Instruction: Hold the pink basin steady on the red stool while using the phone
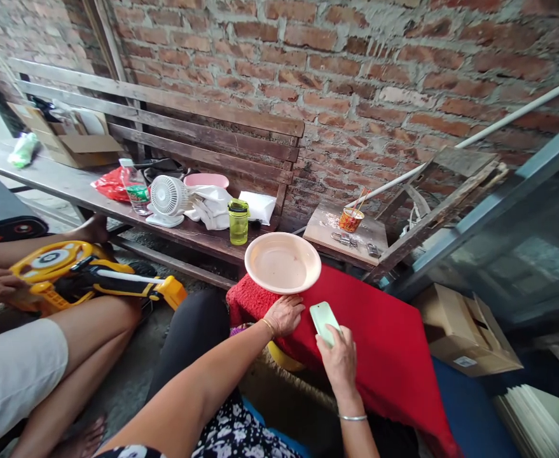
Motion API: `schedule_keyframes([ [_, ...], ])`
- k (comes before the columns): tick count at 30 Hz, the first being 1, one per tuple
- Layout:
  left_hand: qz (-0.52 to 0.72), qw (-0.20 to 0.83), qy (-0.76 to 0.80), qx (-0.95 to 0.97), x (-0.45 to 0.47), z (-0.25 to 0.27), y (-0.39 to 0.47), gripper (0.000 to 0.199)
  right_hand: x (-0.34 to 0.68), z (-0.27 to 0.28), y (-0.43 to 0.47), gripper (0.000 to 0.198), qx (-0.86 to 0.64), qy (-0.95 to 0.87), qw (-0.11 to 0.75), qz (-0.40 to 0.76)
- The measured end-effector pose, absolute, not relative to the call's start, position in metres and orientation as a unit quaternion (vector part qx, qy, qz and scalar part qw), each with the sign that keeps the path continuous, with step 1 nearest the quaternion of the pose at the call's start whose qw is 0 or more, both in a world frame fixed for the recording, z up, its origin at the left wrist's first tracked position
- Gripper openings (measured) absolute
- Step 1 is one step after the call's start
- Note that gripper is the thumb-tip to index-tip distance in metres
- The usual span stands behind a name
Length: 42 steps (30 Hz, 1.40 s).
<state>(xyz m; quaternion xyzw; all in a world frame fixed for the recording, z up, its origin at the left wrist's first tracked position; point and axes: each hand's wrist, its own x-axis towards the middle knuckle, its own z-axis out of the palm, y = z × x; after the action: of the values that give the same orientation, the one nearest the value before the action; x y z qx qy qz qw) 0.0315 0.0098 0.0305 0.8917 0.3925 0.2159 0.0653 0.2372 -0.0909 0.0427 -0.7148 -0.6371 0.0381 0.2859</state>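
Note:
My right hand [340, 359] is closed on the lower end of a pale green, phone-sized slab [324, 320] with rounded corners and a small dark spot near its top. It holds the slab tilted above the red cloth [379, 337]. To its left, my left hand [285, 315] rests at the cloth's near edge, just below the rim of a pale pink basin [283, 262]. Its fingers lie loosely bent toward the right, and I see nothing in them. Whether the fingertips touch the basin, I cannot make out. The wide, shallow basin stands upright at the cloth's far left corner.
A wooden bench [203, 238] along the brick wall holds a white fan [167, 196], a green bottle [238, 221] and bags. Beyond the cloth, a small board [327, 232] bears a paper cup [350, 220]. At left another person holds a yellow toy steering wheel [53, 259]. A carton [465, 331] stands right.

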Motion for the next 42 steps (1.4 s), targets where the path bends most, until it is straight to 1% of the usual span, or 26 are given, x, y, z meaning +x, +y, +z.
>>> schedule_keyframes([
  [3, 0.222, 0.063, 0.389, 0.892, 0.032, 0.029, 0.011, 0.031, 0.279, 0.041, -0.107, 0.06, -0.765, -0.58, 0.28, 0.006],
  [7, 0.211, 0.062, 0.387, 0.895, 0.033, 0.03, 0.012, 0.031, 0.394, 0.047, -0.16, 0.069, -0.887, -0.382, 0.258, -0.011],
  [9, 0.209, 0.064, 0.389, 0.895, 0.034, 0.031, 0.011, 0.03, 0.44, 0.053, -0.185, 0.069, -0.927, -0.29, 0.237, -0.009],
  [11, 0.21, 0.066, 0.392, 0.893, 0.033, 0.032, 0.011, 0.03, 0.459, 0.057, -0.198, 0.068, -0.942, -0.242, 0.233, -0.017],
  [14, 0.207, 0.065, 0.394, 0.893, 0.032, 0.035, 0.01, 0.03, 0.426, 0.057, -0.189, 0.07, -0.917, -0.29, 0.273, -0.023],
  [16, 0.205, 0.061, 0.395, 0.893, 0.031, 0.036, 0.009, 0.03, 0.373, 0.052, -0.168, 0.076, -0.862, -0.378, 0.337, -0.024],
  [18, 0.203, 0.057, 0.395, 0.894, 0.031, 0.038, 0.008, 0.03, 0.314, 0.045, -0.145, 0.076, -0.785, -0.482, 0.389, -0.028],
  [20, 0.2, 0.053, 0.394, 0.896, 0.03, 0.039, 0.007, 0.031, 0.265, 0.038, -0.127, 0.071, -0.713, -0.578, 0.395, -0.038],
  [22, 0.2, 0.051, 0.396, 0.895, 0.03, 0.039, 0.007, 0.031, 0.242, 0.033, -0.12, 0.065, -0.676, -0.634, 0.372, -0.058],
  [25, 0.197, 0.054, 0.401, 0.893, 0.031, 0.039, 0.007, 0.032, 0.267, 0.029, -0.131, 0.069, -0.705, -0.614, 0.345, -0.083],
  [28, 0.189, 0.058, 0.4, 0.895, 0.032, 0.039, 0.008, 0.032, 0.345, 0.032, -0.167, 0.073, -0.807, -0.49, 0.319, -0.08],
  [31, 0.187, 0.057, 0.398, 0.896, 0.032, 0.039, 0.008, 0.031, 0.426, 0.042, -0.207, 0.064, -0.901, -0.327, 0.281, -0.041],
  [34, 0.195, 0.057, 0.398, 0.894, 0.033, 0.039, 0.009, 0.031, 0.461, 0.053, -0.227, 0.05, -0.93, -0.224, 0.286, -0.052],
  [35, 0.197, 0.058, 0.399, 0.894, 0.033, 0.039, 0.009, 0.031, 0.458, 0.055, -0.225, 0.048, -0.926, -0.224, 0.298, -0.064],
  [37, 0.195, 0.058, 0.399, 0.894, 0.033, 0.038, 0.009, 0.031, 0.43, 0.057, -0.21, 0.052, -0.897, -0.28, 0.332, -0.079],
  [40, 0.19, 0.054, 0.398, 0.896, 0.032, 0.038, 0.009, 0.031, 0.351, 0.053, -0.172, 0.064, -0.805, -0.425, 0.404, -0.087],
  [42, 0.185, 0.051, 0.396, 0.898, 0.031, 0.039, 0.01, 0.032, 0.295, 0.046, -0.149, 0.065, -0.73, -0.523, 0.43, -0.088],
])
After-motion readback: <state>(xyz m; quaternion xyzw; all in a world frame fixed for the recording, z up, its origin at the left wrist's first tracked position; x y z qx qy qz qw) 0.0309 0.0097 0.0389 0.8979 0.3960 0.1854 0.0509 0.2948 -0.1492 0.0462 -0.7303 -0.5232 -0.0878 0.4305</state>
